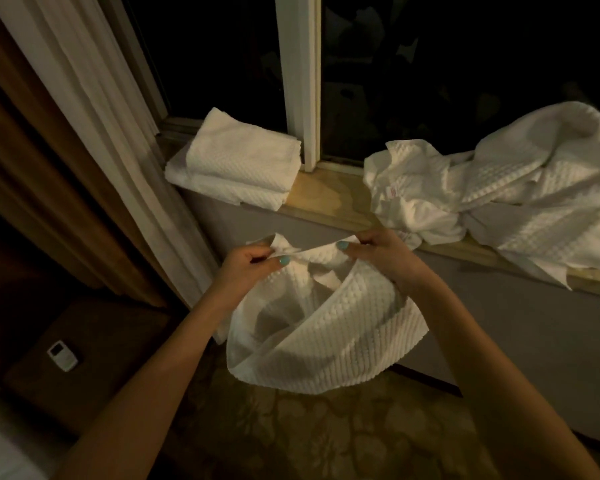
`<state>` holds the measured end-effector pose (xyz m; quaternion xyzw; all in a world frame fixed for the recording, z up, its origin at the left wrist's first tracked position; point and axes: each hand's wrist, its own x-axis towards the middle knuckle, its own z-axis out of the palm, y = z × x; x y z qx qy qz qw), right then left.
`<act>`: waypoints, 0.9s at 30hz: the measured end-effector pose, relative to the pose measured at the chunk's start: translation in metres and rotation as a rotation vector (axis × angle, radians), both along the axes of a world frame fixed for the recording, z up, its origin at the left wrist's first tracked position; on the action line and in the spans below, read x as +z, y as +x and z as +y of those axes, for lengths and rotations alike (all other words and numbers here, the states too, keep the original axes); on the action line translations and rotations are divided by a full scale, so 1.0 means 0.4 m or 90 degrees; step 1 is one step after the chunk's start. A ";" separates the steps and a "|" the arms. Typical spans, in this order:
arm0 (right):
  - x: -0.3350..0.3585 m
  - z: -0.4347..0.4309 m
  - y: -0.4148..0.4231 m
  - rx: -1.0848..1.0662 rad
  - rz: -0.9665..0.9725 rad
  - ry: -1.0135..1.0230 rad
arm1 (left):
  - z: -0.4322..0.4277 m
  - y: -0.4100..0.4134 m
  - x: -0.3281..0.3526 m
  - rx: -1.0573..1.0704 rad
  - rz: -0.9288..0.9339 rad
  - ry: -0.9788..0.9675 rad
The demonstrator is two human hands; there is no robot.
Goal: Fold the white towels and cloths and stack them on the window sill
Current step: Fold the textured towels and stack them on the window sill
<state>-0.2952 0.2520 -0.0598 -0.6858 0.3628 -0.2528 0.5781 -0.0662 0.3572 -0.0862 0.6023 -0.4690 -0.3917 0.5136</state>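
Towel (326, 327): unfolded, top edge pinched by left hand (250, 263) and right hand (371, 247). Sill (326, 199): folded stack (236, 161) at left end; crumpled pile (499, 188) right, unfolded.

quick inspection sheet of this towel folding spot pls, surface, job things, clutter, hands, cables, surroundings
surface: wooden window sill, bare patch in the middle between the two lots of linen
job's things: folded stack at the sill's left end; unfolded pile on the right, draping over the sill edge; one waffle towel held in the air below the sill
clutter: small white remote-like device on a dark surface at lower left
grippers: left hand and right hand each pinch the held towel's top edge, close together
cables: nothing seen
surroundings: dark window panes, white frame post, curtains at left, patterned carpet
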 end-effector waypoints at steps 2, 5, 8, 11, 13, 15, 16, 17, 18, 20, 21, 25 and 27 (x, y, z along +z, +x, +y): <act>-0.008 0.003 -0.004 0.005 -0.017 0.030 | -0.004 -0.008 0.000 -0.008 0.064 0.014; -0.038 -0.005 0.008 0.000 -0.050 0.122 | -0.005 -0.024 0.004 -0.050 0.170 0.013; -0.062 -0.016 0.041 0.014 -0.036 0.196 | -0.004 -0.041 0.017 -0.064 0.192 0.013; -0.085 -0.027 0.068 0.065 -0.056 0.275 | -0.009 -0.054 0.031 -0.089 0.181 0.010; -0.105 -0.033 0.083 0.086 -0.051 0.324 | -0.002 -0.047 0.034 -0.081 0.187 0.006; -0.114 -0.027 0.097 0.094 -0.055 0.344 | 0.008 -0.027 0.044 -0.090 0.200 0.000; -0.105 -0.020 0.099 0.084 -0.068 0.344 | 0.014 -0.016 0.052 -0.101 0.185 0.005; -0.098 -0.017 0.102 0.056 -0.088 0.337 | 0.022 -0.006 0.057 -0.109 0.162 0.015; -0.091 -0.014 0.103 0.034 -0.102 0.331 | 0.030 0.004 0.057 -0.113 0.152 0.030; -0.092 -0.013 0.103 0.029 -0.087 0.316 | 0.046 0.014 0.053 -0.123 0.181 0.055; -0.094 -0.014 0.110 0.052 -0.079 0.318 | 0.052 0.014 0.052 -0.136 0.198 0.060; -0.115 0.003 0.146 0.092 -0.014 0.335 | 0.061 -0.005 0.060 -0.161 0.221 0.055; -0.130 0.007 0.157 0.112 -0.036 0.394 | 0.060 -0.011 0.068 -0.160 0.208 0.048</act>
